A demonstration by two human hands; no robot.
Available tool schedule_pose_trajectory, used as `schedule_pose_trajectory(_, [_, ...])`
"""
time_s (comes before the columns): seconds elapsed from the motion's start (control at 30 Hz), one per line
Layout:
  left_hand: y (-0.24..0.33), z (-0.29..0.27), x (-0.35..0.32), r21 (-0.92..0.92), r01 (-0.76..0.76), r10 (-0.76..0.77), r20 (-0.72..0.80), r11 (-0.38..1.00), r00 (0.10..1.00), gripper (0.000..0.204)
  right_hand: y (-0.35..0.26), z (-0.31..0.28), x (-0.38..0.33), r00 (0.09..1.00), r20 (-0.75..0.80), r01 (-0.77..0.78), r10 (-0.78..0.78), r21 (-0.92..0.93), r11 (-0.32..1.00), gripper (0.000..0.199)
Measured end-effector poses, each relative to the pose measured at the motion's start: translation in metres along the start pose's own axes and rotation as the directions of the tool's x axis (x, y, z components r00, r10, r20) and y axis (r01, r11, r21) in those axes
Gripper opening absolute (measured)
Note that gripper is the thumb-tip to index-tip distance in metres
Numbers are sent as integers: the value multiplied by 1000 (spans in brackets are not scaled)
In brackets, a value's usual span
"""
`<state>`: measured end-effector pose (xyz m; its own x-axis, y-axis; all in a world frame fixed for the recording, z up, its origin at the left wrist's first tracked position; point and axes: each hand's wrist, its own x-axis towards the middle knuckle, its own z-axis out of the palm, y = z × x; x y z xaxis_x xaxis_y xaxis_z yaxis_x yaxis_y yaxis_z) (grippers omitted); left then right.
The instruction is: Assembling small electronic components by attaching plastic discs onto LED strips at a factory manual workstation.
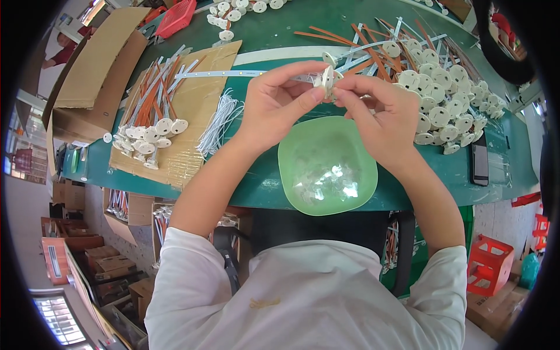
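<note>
Above the rim of a green bowl [289,181], both hands meet at a small white round cap [328,77]. My left hand [274,105] is closed on the cap, with fingers and thumb around it. From that hand a white LED strip [219,74] runs out to the left; its join to the cap is hidden by fingers. My right hand [379,111] pinches the cap's right side, and its fingertips partly cover whatever else is there. Inside the bowl lie small clear, shiny bits, too fine to make out.
Finished-looking strips with white caps [443,99] are heaped at the right, beside a dark phone [479,160]. On the left, a cardboard sheet [192,140] carries more capped strips [151,137] and a bundle of white wires [219,122]. A cardboard box [96,76] stands beyond.
</note>
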<state>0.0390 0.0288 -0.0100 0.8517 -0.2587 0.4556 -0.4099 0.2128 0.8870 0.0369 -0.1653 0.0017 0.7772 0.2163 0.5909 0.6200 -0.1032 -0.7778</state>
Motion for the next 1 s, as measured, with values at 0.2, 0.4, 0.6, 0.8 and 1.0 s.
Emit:
schedule_pose_trajectory(0.2, [-2, 3, -1, -44, 4, -3, 19, 999, 1000, 36, -3, -2, 0, 997, -27, 65, -67, -70, 995, 11])
schedule_pose_trajectory(0.4, [-4, 4, -2, -85, 20, -21, -6, 996, 1000, 37, -3, 0, -1, 997, -34, 69, -72, -95, 993, 12])
schedule_pose_trajectory(0.6, [-7, -1, 0, -103, 51, -55, -33, 993, 998, 37, 7, -7, 6, 983, 90, 166, -160, -60, 984, 16])
schedule_pose_trajectory(0.8, [-4, -3, -1, -243, 83, -76, 40, 966, 996, 38, 0, -11, 9, 987, 156, 23, -27, 30, 999, 17])
schedule_pose_trajectory(1.0, [-5, -2, -1, -214, 52, -48, 26, 975, 999, 38, 4, -7, 5, 989, 65, 141, -134, -109, 984, 13])
